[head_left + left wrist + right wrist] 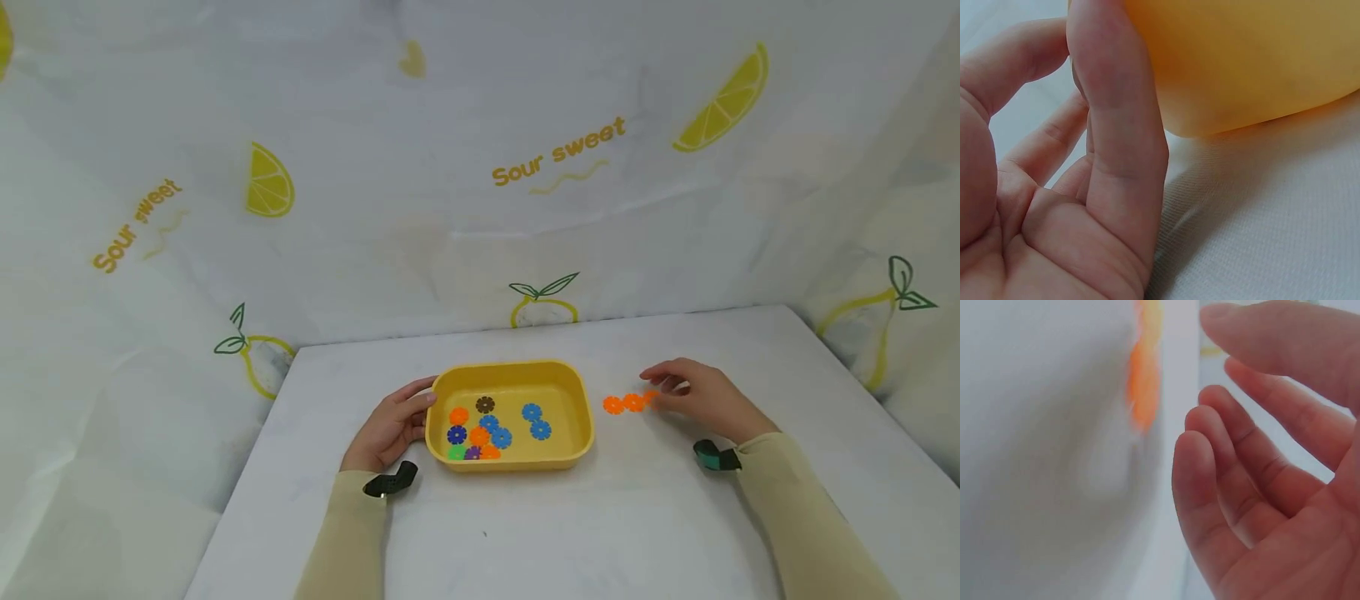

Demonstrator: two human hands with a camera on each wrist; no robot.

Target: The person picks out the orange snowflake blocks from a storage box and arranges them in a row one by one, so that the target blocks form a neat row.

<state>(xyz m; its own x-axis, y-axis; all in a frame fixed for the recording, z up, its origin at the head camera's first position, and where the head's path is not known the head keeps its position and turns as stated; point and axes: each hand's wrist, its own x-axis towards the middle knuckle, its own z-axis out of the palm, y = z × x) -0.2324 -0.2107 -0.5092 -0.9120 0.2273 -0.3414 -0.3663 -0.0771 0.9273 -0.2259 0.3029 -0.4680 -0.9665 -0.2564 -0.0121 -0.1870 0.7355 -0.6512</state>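
My left hand [386,425] holds the left end of a shallow yellow tray [585,429], its fingertips at the rim. In the left wrist view, fingers [1122,125] lie against the tray's wall. Notched plastic discs lie inside: a brown disc [485,405], a dark blue disc [457,434], light blue discs [532,412], and several orange, green and purple ones. To the tray's right, three orange notched discs [634,402] form a row on the table. Over the row's right end is my right hand [705,400], fingers loosely bent with nothing between them; it partly covers the last disc.
A white-covered table [525,533] carries everything. Behind it rises a white cloth backdrop [420,250] printed with lemons and lettering. Dark wrist bands [716,456] sit at both sleeve cuffs.
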